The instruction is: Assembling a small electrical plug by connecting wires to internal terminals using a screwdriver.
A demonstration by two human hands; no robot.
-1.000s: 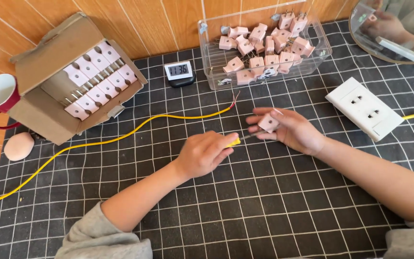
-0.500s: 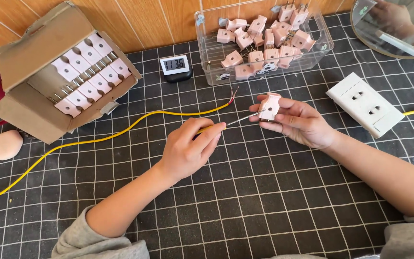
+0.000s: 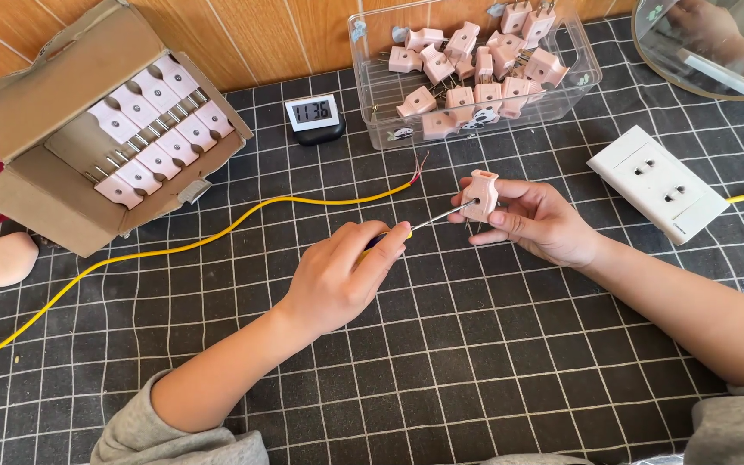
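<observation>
Two hands work a screwdriver into a pink plug above the middle of the bench.

Head view: the right hand (image 3: 537,222) pinches a small pink plastic plug (image 3: 480,195) in its fingers (image 3: 510,188), lifted over the black gridded mat (image 3: 475,362) near the bench's centre; the left hand (image 3: 342,277) is clenched round a yellow-handled screwdriver (image 3: 424,222) whose thin metal shaft meets the plug's face. A yellow cable (image 3: 217,234) with bared red end runs from the left edge toward the middle. Toward the far edge stand a clear plastic tub of pink plugs (image 3: 475,77) and a small digital timer (image 3: 313,114); a cardboard box of plugs (image 3: 88,129) fills the far-left corner, and a white double wall socket (image 3: 658,182) lies near the right edge.
</observation>
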